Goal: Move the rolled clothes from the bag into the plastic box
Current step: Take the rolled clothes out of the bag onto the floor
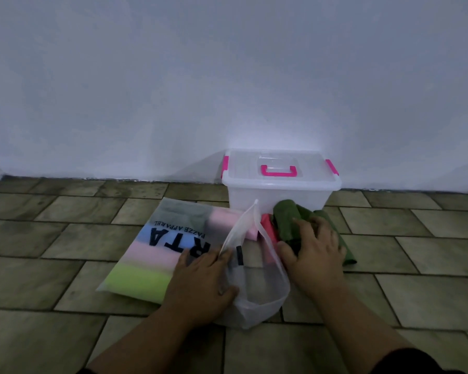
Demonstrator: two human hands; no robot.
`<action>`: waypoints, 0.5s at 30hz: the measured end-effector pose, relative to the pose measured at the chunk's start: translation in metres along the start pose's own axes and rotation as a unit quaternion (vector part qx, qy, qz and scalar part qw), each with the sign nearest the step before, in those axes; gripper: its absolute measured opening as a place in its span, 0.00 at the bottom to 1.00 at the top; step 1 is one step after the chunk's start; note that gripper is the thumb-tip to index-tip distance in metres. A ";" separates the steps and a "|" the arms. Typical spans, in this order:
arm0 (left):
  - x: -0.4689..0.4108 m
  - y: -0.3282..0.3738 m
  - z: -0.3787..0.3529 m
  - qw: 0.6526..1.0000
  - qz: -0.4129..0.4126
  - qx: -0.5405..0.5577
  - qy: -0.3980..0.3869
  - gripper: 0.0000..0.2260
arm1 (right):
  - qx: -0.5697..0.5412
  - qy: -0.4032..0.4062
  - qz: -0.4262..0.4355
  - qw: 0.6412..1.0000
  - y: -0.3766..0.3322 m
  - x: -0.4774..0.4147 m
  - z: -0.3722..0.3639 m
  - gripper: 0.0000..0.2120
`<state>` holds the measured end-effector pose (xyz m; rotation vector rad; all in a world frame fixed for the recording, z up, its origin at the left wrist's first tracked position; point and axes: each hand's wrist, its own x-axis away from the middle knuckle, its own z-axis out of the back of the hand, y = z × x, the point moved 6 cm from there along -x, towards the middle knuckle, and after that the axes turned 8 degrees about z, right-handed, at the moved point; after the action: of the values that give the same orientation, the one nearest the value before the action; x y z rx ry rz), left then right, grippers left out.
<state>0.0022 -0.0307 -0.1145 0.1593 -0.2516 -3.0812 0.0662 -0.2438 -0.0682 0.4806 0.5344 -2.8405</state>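
Left of the bag's mouth, the frosted bag [157,255] lies flat on the tiled floor [65,238] with most of its load inside. Showing through the film are a lime roll [138,279] at its near edge, a pink roll [152,255] and a blue roll [146,233] behind that, and a grey-green roll [189,214] and a pale pink roll [227,220] along its far edge. The left hand [200,276] lies spread on the bag just short of the mouth, its fingers fairly straight, pressing the film to the floor. The mouth gapes wide and its upper lip stands up. At the mouth sits a red roll [268,225]; whether it is fully out of the bag I cannot tell. Right of the bag, the right hand [314,252] has its fingers curled over a dark green roll [287,220] on the floor outside the bag and grips it. More dark green cloth shows past the hand, possibly a second roll. Behind the bag's mouth, against the wall [227,76], stands the plastic box [278,195]. Its lid [249,168] is on, the pink handle [278,172] lies flat, and the pink latches sit at the lid's ends. By my reading the task is at an early stage. Nothing looks to be in the box, at least five rolls remain bagged, and the lid has yet to come off before any roll can go in.
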 end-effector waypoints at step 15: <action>0.039 -0.002 0.001 1.000 0.019 0.020 -0.014 0.37 | -0.114 -0.191 0.148 0.964 -0.023 0.087 -0.027 0.33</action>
<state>-0.0365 -0.0306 -0.1176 0.1106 -0.3132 -3.0449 -0.0127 -0.2253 -0.1154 -0.0311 0.6399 -2.4547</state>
